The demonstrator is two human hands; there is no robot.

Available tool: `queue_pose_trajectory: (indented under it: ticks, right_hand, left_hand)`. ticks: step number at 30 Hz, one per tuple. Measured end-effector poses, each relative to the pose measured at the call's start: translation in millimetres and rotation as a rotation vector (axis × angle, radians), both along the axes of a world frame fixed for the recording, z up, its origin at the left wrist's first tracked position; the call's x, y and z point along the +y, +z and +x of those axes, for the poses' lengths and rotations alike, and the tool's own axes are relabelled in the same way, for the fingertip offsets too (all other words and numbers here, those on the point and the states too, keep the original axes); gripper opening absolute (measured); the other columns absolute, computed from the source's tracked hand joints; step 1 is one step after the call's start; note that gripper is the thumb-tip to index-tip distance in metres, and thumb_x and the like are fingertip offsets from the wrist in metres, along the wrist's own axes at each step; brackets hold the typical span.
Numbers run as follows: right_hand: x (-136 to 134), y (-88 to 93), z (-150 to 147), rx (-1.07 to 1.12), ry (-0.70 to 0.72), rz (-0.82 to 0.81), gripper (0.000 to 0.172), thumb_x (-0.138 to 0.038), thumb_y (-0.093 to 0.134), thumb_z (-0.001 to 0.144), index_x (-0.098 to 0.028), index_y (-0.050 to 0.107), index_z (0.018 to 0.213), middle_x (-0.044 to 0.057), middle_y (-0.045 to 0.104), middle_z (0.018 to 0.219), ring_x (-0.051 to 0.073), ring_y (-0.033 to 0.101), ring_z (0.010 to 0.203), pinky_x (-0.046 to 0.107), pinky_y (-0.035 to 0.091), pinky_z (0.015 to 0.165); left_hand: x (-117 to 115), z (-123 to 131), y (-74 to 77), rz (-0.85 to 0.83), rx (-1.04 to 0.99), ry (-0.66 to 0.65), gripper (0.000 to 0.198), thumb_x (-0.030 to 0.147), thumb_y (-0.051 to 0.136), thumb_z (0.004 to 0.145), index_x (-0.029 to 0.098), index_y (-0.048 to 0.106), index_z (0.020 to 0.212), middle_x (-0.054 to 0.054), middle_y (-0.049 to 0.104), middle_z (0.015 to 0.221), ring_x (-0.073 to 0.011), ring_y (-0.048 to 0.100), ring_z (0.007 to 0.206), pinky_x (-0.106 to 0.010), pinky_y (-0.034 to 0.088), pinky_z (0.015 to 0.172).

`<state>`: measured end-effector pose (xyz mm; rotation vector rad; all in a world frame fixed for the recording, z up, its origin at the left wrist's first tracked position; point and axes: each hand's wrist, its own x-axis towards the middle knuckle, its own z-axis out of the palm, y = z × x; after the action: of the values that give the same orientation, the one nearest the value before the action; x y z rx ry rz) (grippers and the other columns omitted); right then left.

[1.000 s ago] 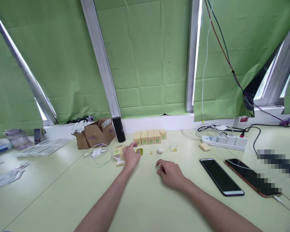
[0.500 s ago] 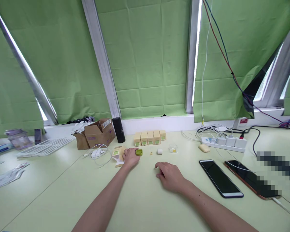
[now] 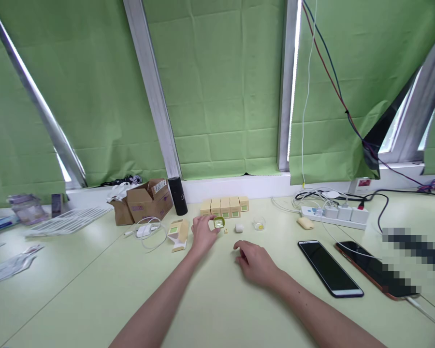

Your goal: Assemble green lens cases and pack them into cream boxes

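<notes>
Between the fingertips of my left hand [image 3: 203, 236] is a small green square case [image 3: 219, 222], its hollow side tilted toward me. My right hand [image 3: 254, 261] lies on the table, thumb and forefinger apart with nothing between them. A tiny yellow piece [image 3: 225, 231] and a small white rounded object [image 3: 239, 228] lie just beyond the hands. To their right sits a clear little dish [image 3: 259, 223] with something yellow inside. Left of my left hand lies an unfolded small yellow carton [image 3: 178, 234]. A row of several small cartons [image 3: 225, 208] stands farther back.
A cardboard box [image 3: 148, 202] and a black cylinder [image 3: 177, 195] stand at the back left, near a white charger with cable [image 3: 145, 230]. On the right are a phone [image 3: 329, 268], a second phone [image 3: 375, 268], a yellow rounded object [image 3: 305, 223] and a power strip [image 3: 333, 216].
My left hand has moved right, away from the unfolded carton, lifting and tilting the green case so its inside shows. My right hand has barely moved.
</notes>
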<state>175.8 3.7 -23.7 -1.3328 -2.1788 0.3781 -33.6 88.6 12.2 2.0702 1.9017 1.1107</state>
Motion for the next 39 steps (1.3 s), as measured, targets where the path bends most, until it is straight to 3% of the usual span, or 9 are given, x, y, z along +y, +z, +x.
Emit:
queue_pose_trajectory:
  ticks: [5, 8, 11, 18, 30, 39]
  right_hand:
    - [8.5, -6.3, -0.2, 0.131, -0.1, 0.011, 0.028, -0.012, 0.056, 0.087, -0.023, 0.057, 0.113, 0.002, 0.068, 0.097, 0.019, 0.064, 0.083, 0.029, 0.042, 0.072]
    - [14.0, -10.3, 2.0, 0.272, -0.148, 0.046, 0.035, -0.014, 0.057, 0.086, -0.025, 0.051, 0.119, 0.003, 0.066, 0.109, 0.018, 0.063, 0.082, 0.032, 0.047, 0.076]
    - [17.1, -10.2, 6.1, 0.398, -0.104, 0.059, 0.045, -0.016, 0.058, 0.084, -0.029, 0.047, 0.125, 0.004, 0.062, 0.125, 0.019, 0.063, 0.09, 0.034, 0.051, 0.077]
    - [16.3, -3.7, 11.1, 0.529, -0.002, 0.056, 0.047, -0.016, 0.059, 0.079, -0.028, 0.051, 0.124, 0.007, 0.061, 0.131, 0.021, 0.063, 0.104, 0.031, 0.055, 0.072]
    - [14.0, 2.7, 11.5, 0.589, 0.022, 0.1, 0.041, -0.017, 0.06, 0.075, -0.026, 0.059, 0.115, 0.007, 0.067, 0.12, 0.023, 0.065, 0.102, 0.031, 0.056, 0.069]
    - [12.1, 2.8, 10.8, 0.658, 0.037, 0.112, 0.047, -0.02, 0.063, 0.076, -0.026, 0.058, 0.122, 0.008, 0.066, 0.122, 0.023, 0.064, 0.102, 0.031, 0.056, 0.069]
  left_hand:
    - [-34.7, 16.1, -0.9, 0.134, -0.096, -0.184, 0.041, 0.011, 0.075, 0.076, 0.027, 0.07, 0.113, -0.006, 0.072, 0.119, -0.0332, 0.045, 0.131, -0.052, 0.035, 0.112]
    - [-50.8, 21.2, -9.8, 0.163, -0.112, -0.253, 0.041, 0.011, 0.074, 0.076, 0.028, 0.069, 0.113, -0.006, 0.071, 0.118, -0.0328, 0.045, 0.13, -0.052, 0.036, 0.113]
    - [-59.8, 25.1, -19.1, 0.151, -0.129, -0.289, 0.038, 0.013, 0.075, 0.078, 0.027, 0.069, 0.113, -0.007, 0.07, 0.116, -0.0326, 0.045, 0.129, -0.052, 0.039, 0.111]
    - [-68.4, 29.2, -25.0, 0.202, -0.129, -0.399, 0.04, 0.017, 0.074, 0.082, 0.026, 0.067, 0.12, -0.007, 0.07, 0.119, -0.0309, 0.046, 0.127, -0.05, 0.043, 0.109]
    - [-73.9, 28.5, -24.2, 0.294, -0.166, -0.463, 0.045, 0.015, 0.069, 0.086, 0.027, 0.063, 0.129, -0.01, 0.067, 0.125, -0.0308, 0.047, 0.125, -0.052, 0.046, 0.107]
    - [-75.0, 27.9, -21.5, 0.337, -0.19, -0.507, 0.046, 0.012, 0.066, 0.087, 0.027, 0.062, 0.13, -0.008, 0.069, 0.123, -0.0292, 0.047, 0.125, -0.049, 0.046, 0.107]
